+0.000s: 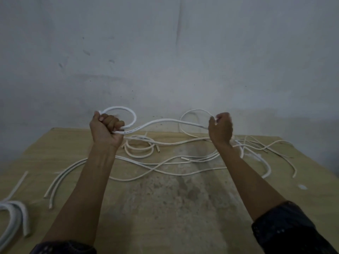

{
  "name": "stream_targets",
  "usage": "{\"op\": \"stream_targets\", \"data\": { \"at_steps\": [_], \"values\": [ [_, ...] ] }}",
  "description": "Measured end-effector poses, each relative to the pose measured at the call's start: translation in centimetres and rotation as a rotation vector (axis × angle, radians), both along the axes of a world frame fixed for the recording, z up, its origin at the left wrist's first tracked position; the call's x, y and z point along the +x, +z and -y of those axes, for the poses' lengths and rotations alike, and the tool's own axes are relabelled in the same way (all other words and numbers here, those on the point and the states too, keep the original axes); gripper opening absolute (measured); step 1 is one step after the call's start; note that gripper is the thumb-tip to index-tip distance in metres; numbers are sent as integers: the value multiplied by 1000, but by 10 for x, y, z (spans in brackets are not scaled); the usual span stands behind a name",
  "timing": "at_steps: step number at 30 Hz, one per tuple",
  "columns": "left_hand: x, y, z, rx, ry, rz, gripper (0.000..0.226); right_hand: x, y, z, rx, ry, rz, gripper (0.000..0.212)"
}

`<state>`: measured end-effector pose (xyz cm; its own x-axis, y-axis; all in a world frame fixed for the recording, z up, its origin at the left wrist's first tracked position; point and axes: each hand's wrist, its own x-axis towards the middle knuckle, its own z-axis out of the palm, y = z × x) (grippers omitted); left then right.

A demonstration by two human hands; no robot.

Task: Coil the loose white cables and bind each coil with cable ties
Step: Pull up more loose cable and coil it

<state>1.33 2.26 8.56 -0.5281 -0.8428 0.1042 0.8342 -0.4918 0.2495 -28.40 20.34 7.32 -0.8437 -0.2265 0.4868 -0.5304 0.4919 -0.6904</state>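
Note:
Both my arms are raised above a tan table (165, 208). My left hand (105, 128) is a closed fist around a thick white cable (161, 121), which makes one small loop above the fist. The cable then runs right in a wave to my right hand (221, 128), which is closed on it too. Past the right hand a thinner stretch curves up and back down to the table. Several loose white cables (165, 162) lie tangled on the table below, among them a small coil (140, 148) under my left hand. No cable ties are visible.
A thick white cable bundle (14, 217) lies at the table's left front edge, with a short straight piece (19, 184) near it. A grey wall (165, 61) stands right behind the table. The worn patch in the table's middle front holds no cables.

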Motion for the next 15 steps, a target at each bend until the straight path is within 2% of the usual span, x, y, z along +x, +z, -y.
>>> {"op": "stream_targets", "data": {
  "at_steps": [1, 2, 3, 4, 5, 7, 8, 10, 13, 15],
  "values": [
    [-3, -2, -2, 0, -17, -1, 59, 12, -3, 2, 4, 90, 52, 45],
    [-7, -4, -6, -2, -37, 1, 60, 18, -5, 8, 18, 189, 234, 54],
    [-12, -6, -10, -9, -61, 7, 61, 29, -4, 14, -59, 306, 504, 51],
    [-16, -7, -15, -18, -87, 16, 62, 34, -3, 21, -210, 417, 785, 41],
    [-19, -7, -19, -27, -113, 28, 63, 37, -1, 27, -385, 477, 984, 28],
    [-23, -8, -23, -42, -164, 62, 63, 38, 3, 42, -728, 427, 1144, 8],
    [-24, -9, -23, -52, -191, 83, 62, 34, 4, 48, -852, 384, 1172, 14],
    [-22, -9, -23, -88, -251, 139, 62, 33, 10, 55, -934, 319, 1163, 20],
    [-16, -4, -19, -211, -357, 253, 60, 49, 28, 51, -731, 310, 1009, 17],
    [-4, 1, -1, -275, -431, 275, 59, 58, 40, 45, -614, 412, 896, 24]
  ]
}}
